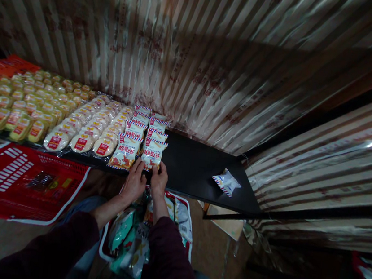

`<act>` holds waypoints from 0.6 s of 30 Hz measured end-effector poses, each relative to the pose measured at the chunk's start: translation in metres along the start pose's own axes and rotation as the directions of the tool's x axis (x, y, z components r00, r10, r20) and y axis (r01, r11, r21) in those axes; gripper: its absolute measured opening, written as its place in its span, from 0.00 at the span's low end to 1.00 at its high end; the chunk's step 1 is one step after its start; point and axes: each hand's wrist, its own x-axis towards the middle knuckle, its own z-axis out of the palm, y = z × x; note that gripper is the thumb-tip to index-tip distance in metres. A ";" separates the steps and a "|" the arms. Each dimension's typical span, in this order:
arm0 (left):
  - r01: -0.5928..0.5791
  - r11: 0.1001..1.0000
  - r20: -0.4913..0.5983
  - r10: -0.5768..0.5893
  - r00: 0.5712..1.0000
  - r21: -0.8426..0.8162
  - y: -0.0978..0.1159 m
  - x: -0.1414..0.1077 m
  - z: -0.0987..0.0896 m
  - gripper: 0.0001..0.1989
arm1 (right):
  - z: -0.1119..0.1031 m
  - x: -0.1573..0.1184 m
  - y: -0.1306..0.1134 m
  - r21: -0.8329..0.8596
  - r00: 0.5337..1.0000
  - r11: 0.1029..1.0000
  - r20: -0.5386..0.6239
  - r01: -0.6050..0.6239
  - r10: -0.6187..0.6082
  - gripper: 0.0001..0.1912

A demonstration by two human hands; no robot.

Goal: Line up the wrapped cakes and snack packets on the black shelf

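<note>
My left hand (135,182) and my right hand (159,181) are at the lower edge of a white-and-orange snack packet (153,152) with a striped border. It is the front packet of its row on the black shelf, and my fingers are closed at its two lower corners. Just left of it, a matching snack packet (125,152) fronts the neighbouring row. A basket (189,230) full of bagged snacks stands below my forearms. One more striped packet (227,182) lies alone toward the right end of the shelf.
Wrapped round cakes (81,143) and yellow-wrapped cakes (36,130) fill the shelf to the left. A red basket (24,183) sits below them. Striped plastic sheeting (196,55) hangs behind the black shelf (189,167), and a dark frame bar (324,116) slants at the right.
</note>
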 end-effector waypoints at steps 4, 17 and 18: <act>-0.021 0.999 0.005 0.021 1.000 0.047 0.001 -0.001 -0.001 0.27 | -0.001 -0.003 -0.008 -0.210 0.999 0.977 0.018 0.047 -0.045 0.22; -0.186 0.966 0.087 0.173 0.981 0.179 0.010 0.000 -0.006 0.31 | -0.004 -0.002 -0.011 -0.308 0.968 0.920 0.007 0.241 -0.251 0.25; -0.214 0.958 0.109 0.196 0.975 0.190 0.011 0.001 -0.006 0.32 | -0.004 0.000 -0.012 -0.290 0.961 0.919 0.010 0.267 -0.276 0.25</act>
